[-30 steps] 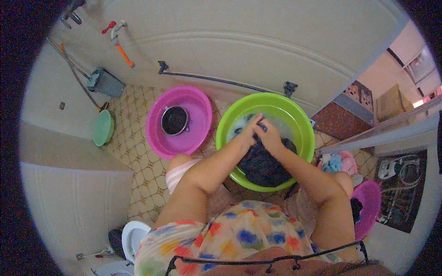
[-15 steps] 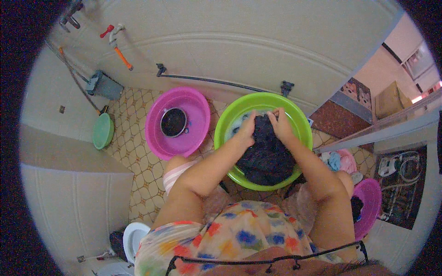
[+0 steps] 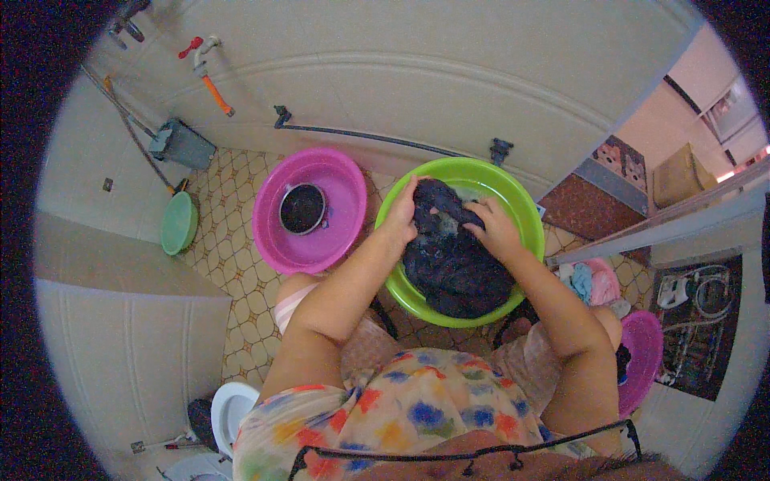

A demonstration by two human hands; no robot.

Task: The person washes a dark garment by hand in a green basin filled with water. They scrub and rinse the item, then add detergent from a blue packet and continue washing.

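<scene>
A bundle of dark wet cloth fills much of the lime-green basin in front of me. Some suds and water show behind the cloth at the far side. My left hand grips a bunched part of the cloth by the basin's left rim, fingers partly hidden by the fabric. On the other side of the bunch, my right hand has its fingers bent onto the cloth, holding it. Both forearms reach over the near rim.
Left of the green basin stands a pink basin with a round dark-filled bowl inside. A green bowl and a grey bin are farther left. A purple tub stands at my right. A tap juts from the wall.
My left hand has shifted left toward the rim, drawing a bunch of the dark cloth with it. My right hand has moved slightly nearer to me, its fingers now bent over the cloth.
</scene>
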